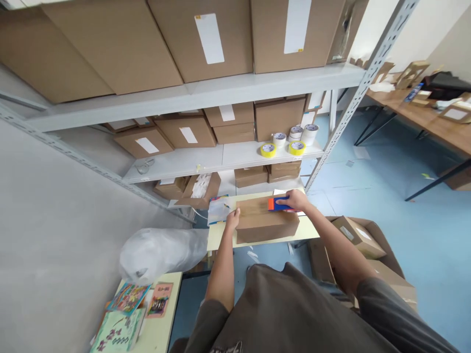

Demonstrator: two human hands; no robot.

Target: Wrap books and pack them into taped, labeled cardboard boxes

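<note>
A closed cardboard box (267, 231) lies lengthwise on the pale yellow table (217, 239) in front of me. My left hand (232, 219) is closed on its left end, thumb at the upper edge. Over the right part of the box top, my right hand (296, 200) grips a blue tape dispenser (278, 204) with an orange front end. A faintly shiny strip runs along the top of the box to its left. The right hand partly covers the dispenser.
A grey shelf rack (206, 93) with cardboard boxes stands ahead, holding several tape rolls (279, 139). Left of the box lies a plastic-covered packet (220, 210), beyond it a large wrapped bundle (158, 252). A carton of boxes (386, 245) sits on my right; books (128, 299) lie lower left.
</note>
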